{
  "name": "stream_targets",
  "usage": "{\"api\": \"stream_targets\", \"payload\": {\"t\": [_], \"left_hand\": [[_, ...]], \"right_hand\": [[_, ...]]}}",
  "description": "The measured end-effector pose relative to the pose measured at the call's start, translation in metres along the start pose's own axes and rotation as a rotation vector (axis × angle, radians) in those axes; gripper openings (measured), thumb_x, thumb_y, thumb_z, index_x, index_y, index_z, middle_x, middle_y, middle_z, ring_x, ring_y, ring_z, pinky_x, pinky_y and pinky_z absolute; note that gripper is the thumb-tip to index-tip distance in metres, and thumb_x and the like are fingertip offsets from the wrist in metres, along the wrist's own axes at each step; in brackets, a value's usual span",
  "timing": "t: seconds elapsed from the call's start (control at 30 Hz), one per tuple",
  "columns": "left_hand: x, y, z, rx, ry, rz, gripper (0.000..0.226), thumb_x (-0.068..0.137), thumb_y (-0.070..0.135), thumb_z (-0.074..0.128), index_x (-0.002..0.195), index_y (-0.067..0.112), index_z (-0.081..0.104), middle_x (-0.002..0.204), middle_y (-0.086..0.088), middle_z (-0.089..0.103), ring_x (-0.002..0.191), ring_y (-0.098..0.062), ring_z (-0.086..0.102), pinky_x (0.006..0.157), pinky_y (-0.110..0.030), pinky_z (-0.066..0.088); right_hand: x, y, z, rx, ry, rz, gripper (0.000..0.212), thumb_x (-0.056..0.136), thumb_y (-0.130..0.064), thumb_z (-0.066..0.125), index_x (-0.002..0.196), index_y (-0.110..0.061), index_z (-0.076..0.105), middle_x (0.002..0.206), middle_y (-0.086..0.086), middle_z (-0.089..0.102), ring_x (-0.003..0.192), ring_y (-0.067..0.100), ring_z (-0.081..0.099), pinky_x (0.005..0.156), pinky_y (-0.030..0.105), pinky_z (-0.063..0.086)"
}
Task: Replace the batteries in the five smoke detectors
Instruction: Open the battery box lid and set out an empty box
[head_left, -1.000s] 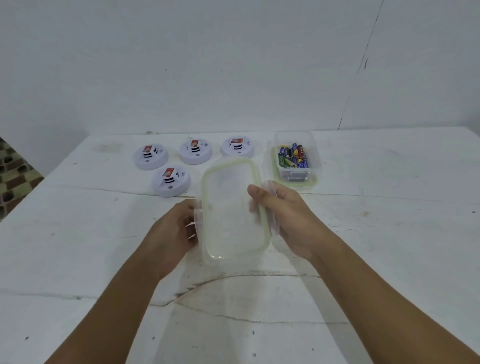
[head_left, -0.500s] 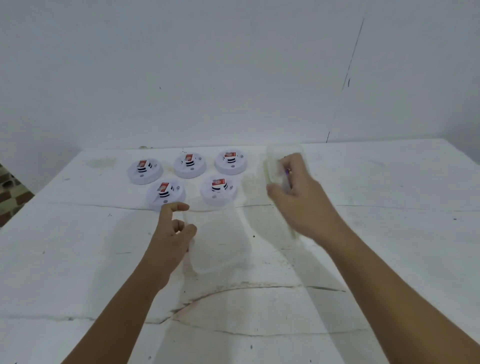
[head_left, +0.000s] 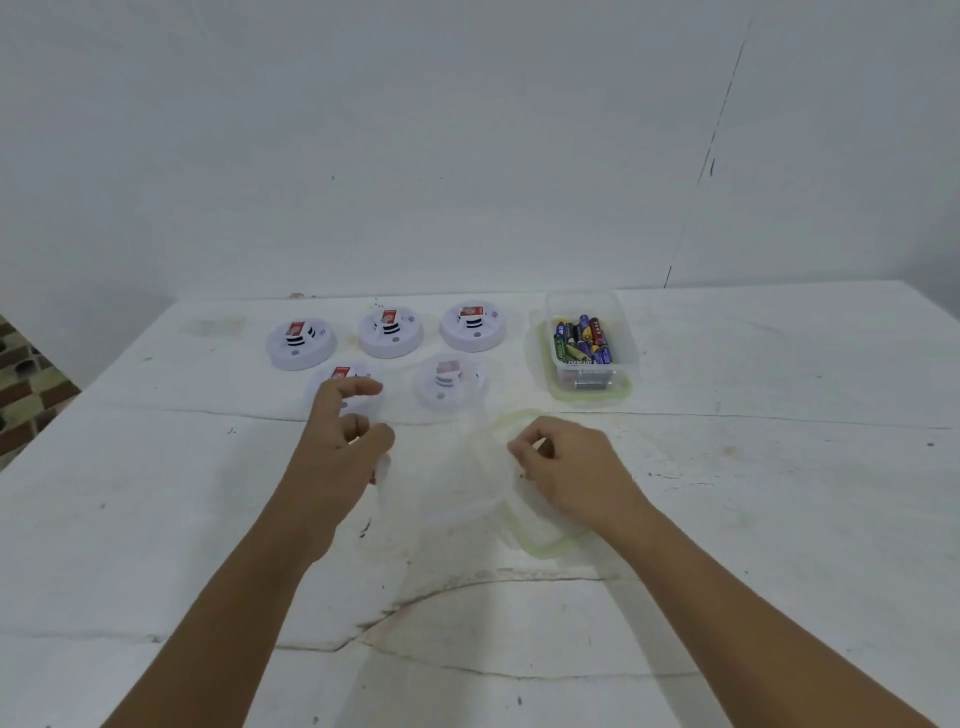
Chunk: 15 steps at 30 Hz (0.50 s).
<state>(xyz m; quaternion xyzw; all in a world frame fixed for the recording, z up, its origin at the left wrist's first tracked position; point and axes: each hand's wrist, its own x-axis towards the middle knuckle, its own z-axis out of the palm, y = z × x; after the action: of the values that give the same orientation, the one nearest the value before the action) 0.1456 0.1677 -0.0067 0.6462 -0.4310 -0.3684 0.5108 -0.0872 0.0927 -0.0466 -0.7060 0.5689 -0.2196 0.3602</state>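
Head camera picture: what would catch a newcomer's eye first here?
Probably the clear tub of colourful batteries at the back right of the white table, beside five round white smoke detectors in two rows. Nearer, the left hand and right hand flank a blurred empty clear container and its green-rimmed lid.

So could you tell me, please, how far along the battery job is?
Barely started. Done: the battery box stands open. In hand: the left hand holds the empty clear container, and the right hand its lid. Left: all five smoke detectors look unopened.
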Motion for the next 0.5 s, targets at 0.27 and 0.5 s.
{"api": "stream_targets", "payload": {"t": [0.27, 0.5], "left_hand": [[0.001, 0.002, 0.076, 0.083, -0.124, -0.039, 0.036, 0.092, 0.008, 0.061, 0.118, 0.031, 0.049, 0.078, -0.006, 0.054, 0.057, -0.012, 0.056, 0.066, -0.029, 0.049], [-0.003, -0.002, 0.097, 0.248, -0.11, -0.007, 0.036, 0.092, 0.011, 0.062, 0.122, 0.024, 0.046, 0.069, 0.002, 0.052, 0.054, -0.001, 0.058, 0.071, -0.037, 0.056]], "right_hand": [[0.01, 0.044, -0.035, -0.072, 0.136, 0.029, 0.013, 0.098, -0.029, 0.066, 0.107, -0.037, 0.071, 0.108, -0.002, 0.06, 0.094, 0.015, 0.062, 0.08, 0.03, 0.044], [0.009, 0.057, -0.047, 0.251, 0.092, 0.088, 0.015, 0.097, -0.034, 0.064, 0.103, -0.044, 0.073, 0.08, -0.007, 0.071, 0.075, 0.018, 0.065, 0.071, 0.035, 0.054]]}}
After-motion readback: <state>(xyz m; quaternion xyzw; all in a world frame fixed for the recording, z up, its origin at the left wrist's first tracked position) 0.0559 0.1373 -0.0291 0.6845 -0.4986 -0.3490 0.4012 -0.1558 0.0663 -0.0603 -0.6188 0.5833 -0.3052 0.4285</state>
